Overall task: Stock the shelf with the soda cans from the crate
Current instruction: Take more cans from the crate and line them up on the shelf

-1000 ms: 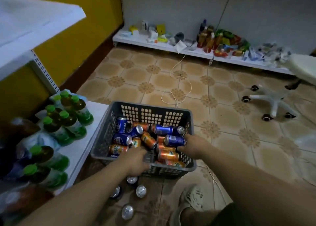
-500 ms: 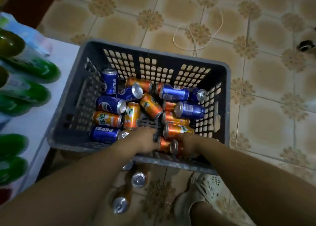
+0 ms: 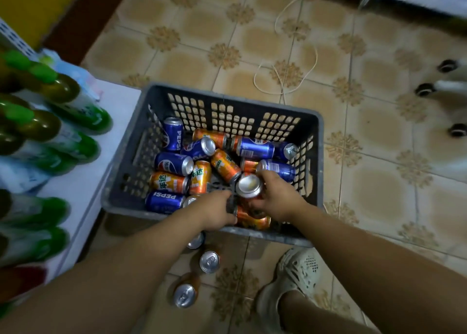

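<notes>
A grey plastic crate (image 3: 227, 98) stands on the tiled floor and holds several blue Pepsi cans (image 3: 173, 163) and orange soda cans (image 3: 225, 165) lying loose. My right hand (image 3: 278, 197) grips one orange can (image 3: 249, 186), lifted a little above the pile with its silver end facing up. My left hand (image 3: 217, 211) reaches in over the crate's near wall, its fingers curled on the end of another orange can (image 3: 254, 222) that lies there. The white shelf (image 3: 83, 179) is immediately left of the crate.
Green-capped bottles (image 3: 50, 126) lie in rows on the shelf's left part. Three cans (image 3: 209, 261) stand on the floor just in front of the crate, by my shoe (image 3: 295, 275). A white cord (image 3: 285, 76) and chair castors (image 3: 427, 90) lie beyond.
My right hand has lifted an orange can up out of the pile. My left hand has shifted slightly right inside the crate. The view has pulled back and up a little.
</notes>
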Tool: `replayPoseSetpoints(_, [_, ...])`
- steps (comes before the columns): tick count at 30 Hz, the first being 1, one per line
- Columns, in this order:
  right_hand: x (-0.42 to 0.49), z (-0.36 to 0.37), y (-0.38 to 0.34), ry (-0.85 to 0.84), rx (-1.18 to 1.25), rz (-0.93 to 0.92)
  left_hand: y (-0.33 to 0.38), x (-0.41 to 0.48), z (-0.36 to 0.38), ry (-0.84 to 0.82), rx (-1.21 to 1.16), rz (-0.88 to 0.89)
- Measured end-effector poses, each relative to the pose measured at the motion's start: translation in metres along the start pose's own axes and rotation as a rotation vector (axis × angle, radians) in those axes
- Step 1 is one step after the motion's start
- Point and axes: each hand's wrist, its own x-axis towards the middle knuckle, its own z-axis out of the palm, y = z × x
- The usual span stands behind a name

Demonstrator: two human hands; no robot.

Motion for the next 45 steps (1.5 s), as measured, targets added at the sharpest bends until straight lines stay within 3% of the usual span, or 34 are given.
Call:
replayPoseSetpoints(7, [-0.071,-0.067,-0.119,0.220,0.318,-0.149,0.027,-0.107,-0.052,0.311,-0.397,0.065])
replayPoseSetpoints(12, [-0.137,-0.108,-0.191,0.250,0.504,-0.239,0.043,-0.203,-0.092,0.589,-0.611,0.219])
replayPoseSetpoints(15, [-0.177,-0.126,-0.228,0.147,0.481,-0.336,0.051,-0.269,-0.108,0.723,-0.567,0.276])
replayPoseSetpoints(20, [-0.235,-0.143,-0.283,0.081,0.222,-0.379,0.045,-0.361,-0.113,0.890,-0.593,0.323])
replayPoseSetpoints(25, [-0.276,-0.131,-0.329,0.113,0.324,-0.504,0.047,-0.437,-0.109,0.917,-1.141,0.457])
replayPoseSetpoints(27, [-0.293,-0.125,-0.347,0.072,0.297,-0.557,0.044,-0.463,-0.108,0.952,-1.233,0.457])
replayPoseSetpoints(34, [-0.347,-0.092,-0.409,-0.044,0.062,-0.721,0.037,-0.544,-0.089,1.296,-1.151,0.485])
replayPoseSetpoints(38, [-0.363,-0.072,-0.437,-0.076,0.178,-0.791,0.031,-0.589,-0.082,1.223,-1.186,0.535])
replayPoseSetpoints(41, [-0.374,-0.067,-0.464,-0.231,0.410,-0.804,0.016,-0.612,-0.082,1.329,-0.973,0.478])
replayPoseSetpoints(45, [-0.388,-0.055,-0.498,-0.140,0.313,-0.895,-0.003,-0.631,-0.073,1.437,-0.830,0.375])
